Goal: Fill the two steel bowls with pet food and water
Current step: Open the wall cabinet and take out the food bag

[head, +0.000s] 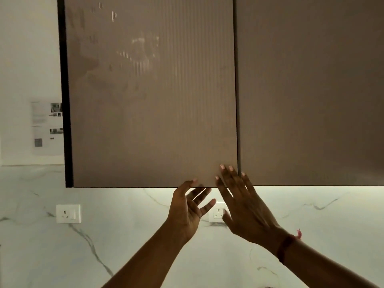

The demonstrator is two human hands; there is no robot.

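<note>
No steel bowls, pet food or water show in the head view. A wall cabinet fills the upper frame, with a ribbed brown left door (151,96) that is closed. My left hand (188,208) is raised under that door's bottom right corner, its thumb touching the lower edge and its fingers spread below. My right hand (242,202) lies flat with fingers apart on the same corner, fingertips resting on the door face near the seam. Neither hand holds anything.
A plain brown right door (311,90) adjoins the seam. Below runs a lit white marble backsplash (124,246) with two wall sockets, one at the left (68,213) and one behind my hands (218,213). Printed papers (46,127) hang on the far left wall.
</note>
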